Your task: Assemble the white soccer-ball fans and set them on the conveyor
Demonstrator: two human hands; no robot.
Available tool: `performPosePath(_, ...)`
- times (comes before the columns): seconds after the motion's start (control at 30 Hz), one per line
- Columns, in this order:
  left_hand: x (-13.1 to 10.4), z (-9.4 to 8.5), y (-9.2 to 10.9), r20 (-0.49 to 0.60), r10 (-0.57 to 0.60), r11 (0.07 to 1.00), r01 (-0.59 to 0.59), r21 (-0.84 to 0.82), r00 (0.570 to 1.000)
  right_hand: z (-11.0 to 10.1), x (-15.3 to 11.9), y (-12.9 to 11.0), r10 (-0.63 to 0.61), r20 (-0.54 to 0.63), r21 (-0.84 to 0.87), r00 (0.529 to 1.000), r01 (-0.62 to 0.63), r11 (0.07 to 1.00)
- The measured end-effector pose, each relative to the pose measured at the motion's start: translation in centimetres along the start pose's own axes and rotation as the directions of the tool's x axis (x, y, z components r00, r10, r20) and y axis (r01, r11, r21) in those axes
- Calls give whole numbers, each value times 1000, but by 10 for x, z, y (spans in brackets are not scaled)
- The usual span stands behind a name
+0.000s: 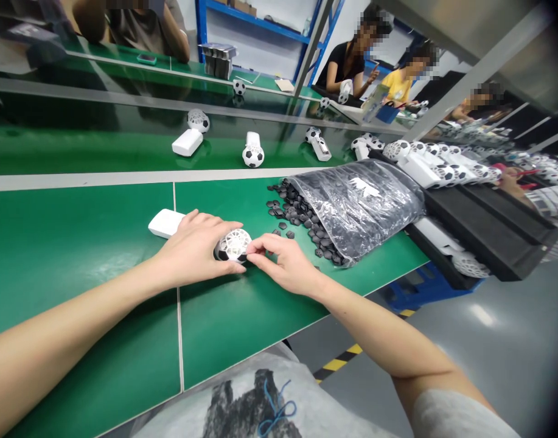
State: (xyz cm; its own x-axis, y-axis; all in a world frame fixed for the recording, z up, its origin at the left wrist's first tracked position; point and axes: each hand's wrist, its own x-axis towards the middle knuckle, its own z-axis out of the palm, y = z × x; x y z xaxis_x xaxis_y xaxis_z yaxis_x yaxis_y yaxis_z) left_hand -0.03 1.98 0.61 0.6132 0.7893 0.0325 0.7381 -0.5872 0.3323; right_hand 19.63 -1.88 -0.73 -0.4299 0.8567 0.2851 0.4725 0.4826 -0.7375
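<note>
My left hand [196,246] is closed around a white openwork soccer ball [237,244] with black patches along its lower edge. A white handle-like body [165,223] sticks out on the far side of that hand; whether it joins the ball is hidden under my palm. My right hand [279,258] pinches thumb and fingers together against the ball's right side. What lies between those fingertips is too small to make out. Loose black pentagon pieces [301,213] spill from a clear plastic bag [361,198] beyond my right hand.
Soccer-ball-headed white devices [252,150] lie along the dark green strip [137,146] behind the bench. Black trays [493,222] with more of them stand at the right. Several people sit across and farther right. The green bench's front edge [260,350] runs before my lap.
</note>
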Motion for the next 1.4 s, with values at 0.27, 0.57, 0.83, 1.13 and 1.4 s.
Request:
performPosePath(0.27, 1, 0, 7, -41, -48, 999, 48, 11, 998, 1, -1, 5, 94, -9, 72, 996, -93, 993)
performPosePath(0.57, 2, 3, 11, -97, -76, 997, 75, -11, 992, 13, 10, 16, 252, 53, 400, 966, -252, 881)
performPosePath(0.83, -1, -5, -12, 45, 129, 989, -126, -74, 991, -40, 10, 35, 156, -253, -71, 955, -179, 981)
performPosePath(1.13, -3, 15, -2, -45, 43, 976, -52, -214, 998, -36, 6, 45, 98, 39, -572, 994, -58, 819)
performPosePath(1.4, 0, 9, -5, 43, 125, 963, -111, -247, 991, -43, 15, 43, 212, 131, -378, 968, -148, 914)
